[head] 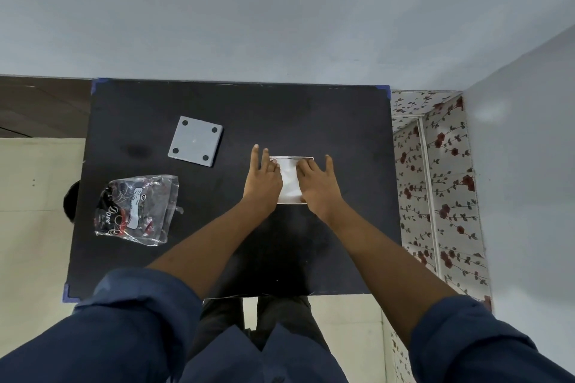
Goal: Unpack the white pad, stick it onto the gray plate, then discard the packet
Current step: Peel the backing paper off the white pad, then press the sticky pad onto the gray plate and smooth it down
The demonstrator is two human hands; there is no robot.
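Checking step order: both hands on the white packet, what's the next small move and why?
Probably tear or peel the white packet open. Both the left hand and the right hand rest on it, and the gray plate lies bare, apart to the left.

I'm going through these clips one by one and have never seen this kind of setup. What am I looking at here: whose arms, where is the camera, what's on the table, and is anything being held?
There is no machine here. One camera sits on a person's head and looks down, so the two arms in rolled blue sleeves are the wearer's own.

Both hands rest on a white packet lying flat on the black table: the left hand on its left side, the right hand on its right. The fingers lie spread on it, and it is not lifted; whether either hand has a grip on an edge cannot be told.

Farther left lies the gray plate, square with four dark dots at its corners, untouched. Nearer the person, at the left edge, is a crumpled clear plastic bag with dark printing.
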